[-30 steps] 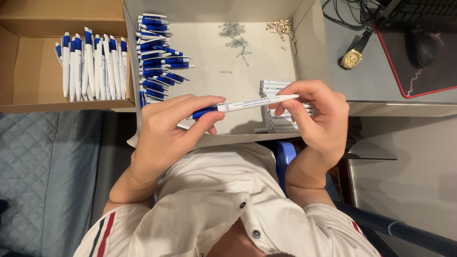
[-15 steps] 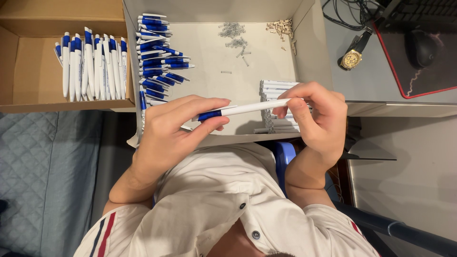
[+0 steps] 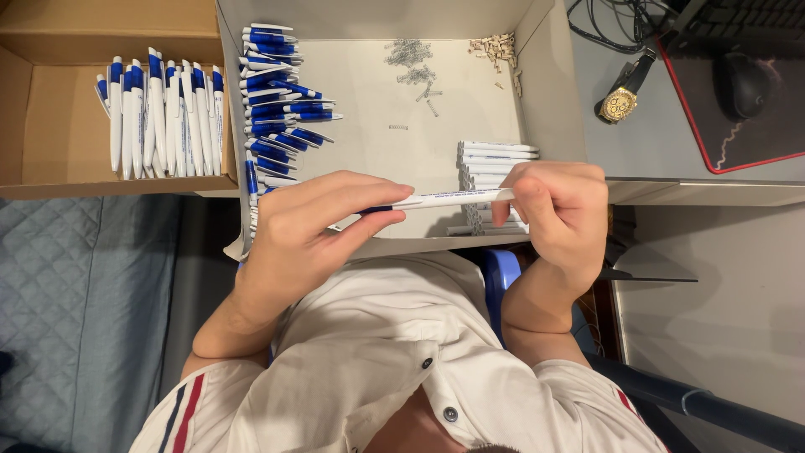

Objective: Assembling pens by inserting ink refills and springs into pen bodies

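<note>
Taking the white tray point(image 3: 537, 50) as the landmark: to its left sits a brown cardboard box point(image 3: 50, 126) with a row of finished white-and-blue pens point(image 3: 159, 117) standing side by side. Along the tray's left inner edge lies a stack of blue pen parts point(image 3: 277, 92). In front of the tray's near edge, the left hand point(image 3: 310, 231) is curled, fingers closed around the blue end of 1 white pen point(image 3: 440, 200), which lies level across the tray's front. Small metal springs point(image 3: 411, 63) are scattered at the tray's far middle, white barrels point(image 3: 495, 155) piled at its right. The right hand point(image 3: 558, 214) pinches the pen's other end, fingers bent shut. A gold wristwatch point(image 3: 622, 102) rests on the desk right of the tray.
</note>
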